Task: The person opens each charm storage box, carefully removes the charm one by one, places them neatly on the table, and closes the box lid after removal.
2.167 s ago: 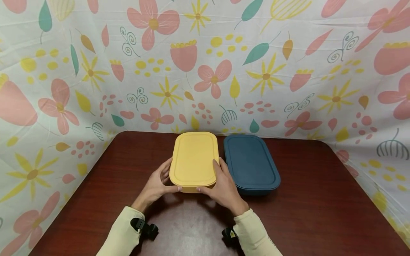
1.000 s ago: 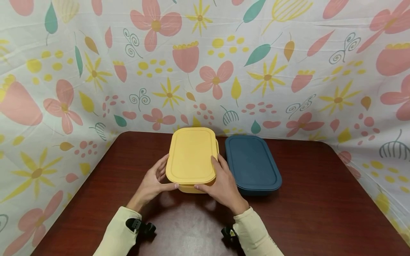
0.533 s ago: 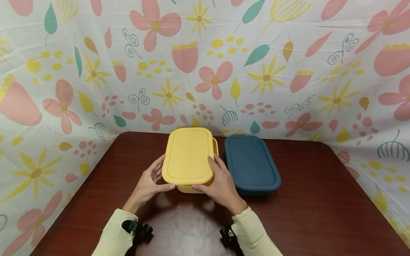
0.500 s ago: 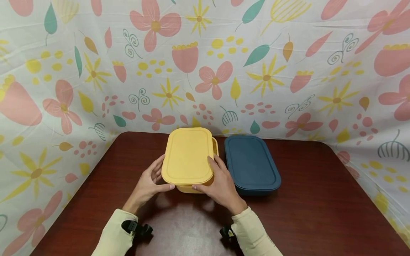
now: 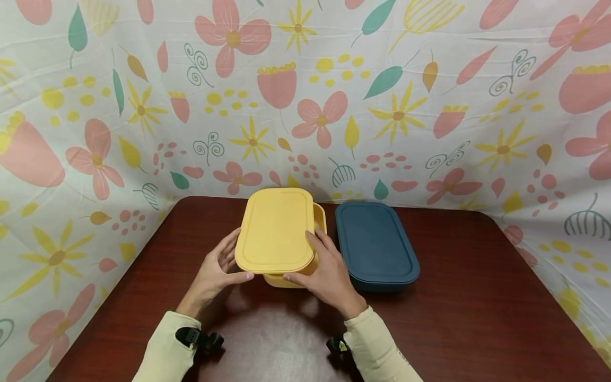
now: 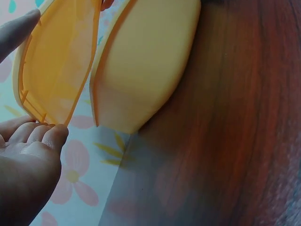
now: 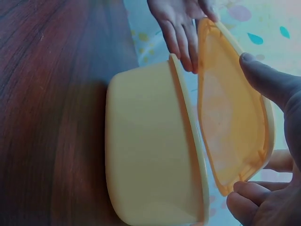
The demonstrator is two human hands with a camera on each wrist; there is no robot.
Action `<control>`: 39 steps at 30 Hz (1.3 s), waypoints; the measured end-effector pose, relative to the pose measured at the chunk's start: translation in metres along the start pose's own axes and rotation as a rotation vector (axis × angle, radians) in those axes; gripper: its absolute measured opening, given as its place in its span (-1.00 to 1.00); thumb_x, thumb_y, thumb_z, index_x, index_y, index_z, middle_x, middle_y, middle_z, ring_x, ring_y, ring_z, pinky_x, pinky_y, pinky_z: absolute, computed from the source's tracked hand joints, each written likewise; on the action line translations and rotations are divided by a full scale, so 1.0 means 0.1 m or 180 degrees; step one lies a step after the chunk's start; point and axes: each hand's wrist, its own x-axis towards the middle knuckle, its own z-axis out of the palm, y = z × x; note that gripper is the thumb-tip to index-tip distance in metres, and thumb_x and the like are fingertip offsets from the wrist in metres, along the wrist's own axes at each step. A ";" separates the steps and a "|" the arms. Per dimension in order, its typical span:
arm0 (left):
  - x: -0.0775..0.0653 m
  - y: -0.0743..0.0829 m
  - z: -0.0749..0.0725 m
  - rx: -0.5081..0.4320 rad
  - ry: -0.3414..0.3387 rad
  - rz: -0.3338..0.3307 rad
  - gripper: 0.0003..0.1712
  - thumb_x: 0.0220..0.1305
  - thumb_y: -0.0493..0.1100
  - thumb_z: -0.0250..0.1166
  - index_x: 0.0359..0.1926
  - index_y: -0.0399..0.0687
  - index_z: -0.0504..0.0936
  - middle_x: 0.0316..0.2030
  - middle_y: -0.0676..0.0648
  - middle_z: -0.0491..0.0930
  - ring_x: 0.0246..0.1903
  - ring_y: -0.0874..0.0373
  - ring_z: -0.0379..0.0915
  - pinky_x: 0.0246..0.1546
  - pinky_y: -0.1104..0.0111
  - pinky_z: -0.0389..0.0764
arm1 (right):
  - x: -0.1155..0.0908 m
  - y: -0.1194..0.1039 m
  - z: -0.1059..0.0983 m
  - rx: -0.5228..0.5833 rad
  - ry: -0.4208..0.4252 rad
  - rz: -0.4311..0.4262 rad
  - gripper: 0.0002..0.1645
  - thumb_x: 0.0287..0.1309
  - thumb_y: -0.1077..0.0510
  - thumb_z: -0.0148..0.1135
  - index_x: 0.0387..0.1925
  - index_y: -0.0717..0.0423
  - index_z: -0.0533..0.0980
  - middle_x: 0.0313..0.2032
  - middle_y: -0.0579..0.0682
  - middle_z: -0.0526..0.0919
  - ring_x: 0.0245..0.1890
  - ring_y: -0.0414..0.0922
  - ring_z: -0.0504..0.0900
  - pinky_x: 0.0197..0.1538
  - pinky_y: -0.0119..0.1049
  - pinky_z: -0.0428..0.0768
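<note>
Both hands hold a yellow rectangular lid [image 5: 276, 231] raised over a matching yellow food container [image 5: 285, 281]. My left hand [image 5: 207, 276] grips the left side, its thumb at the near edge. My right hand [image 5: 329, 273] holds the right side, with the thumb at the near right corner. The lid sits left of the container, so the container's right rim and part of its inside show; the rest is covered in the head view. Both wrist views show the lid's ribbed underside [image 7: 230, 113] apart from the container wall [image 6: 146, 61].
A dark blue lidded container [image 5: 376, 241] stands on the dark red wooden table [image 5: 477, 297], close to the right of the yellow one. A white cloth with a floral print [image 5: 315, 69] hangs behind the table and along its sides.
The yellow lid has come up off its container and shifted left, carried by both hands, uncovering the container's right side. The yellow and blue containers have stayed in place.
</note>
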 end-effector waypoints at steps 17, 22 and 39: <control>-0.04 0.03 -0.16 -0.0183 0.0006 0.0104 0.18 0.05 -0.47 0.47 0.60 -0.06 0.01 0.58 -0.23 0.04 0.34 0.49 0.34 0.24 0.59 0.50 | 0.10 -0.06 0.01 -0.0121 0.0087 -0.0216 0.19 -0.32 -0.24 0.69 0.36 0.16 0.44 0.39 0.21 0.42 0.38 0.12 0.46 0.28 0.08 0.59; -0.04 0.05 -0.19 -0.0179 0.0019 0.0134 0.17 0.06 -0.48 0.45 0.60 -0.09 0.00 0.58 -0.28 0.01 0.33 0.50 0.36 0.22 0.59 0.52 | 0.12 -0.08 0.00 -0.0131 0.0055 -0.0185 0.16 -0.30 -0.23 0.68 0.36 0.13 0.44 0.39 0.19 0.43 0.38 0.11 0.47 0.28 0.08 0.59; -0.06 0.08 -0.28 -0.0207 0.0057 0.0270 0.12 0.09 -0.53 0.39 0.58 -0.18 0.00 0.57 -0.27 0.05 0.33 0.48 0.37 0.22 0.60 0.52 | 0.16 -0.13 -0.05 -0.0132 -0.0031 -0.0276 0.09 -0.27 -0.22 0.67 0.33 0.08 0.49 0.37 0.16 0.47 0.38 0.06 0.48 0.30 0.05 0.58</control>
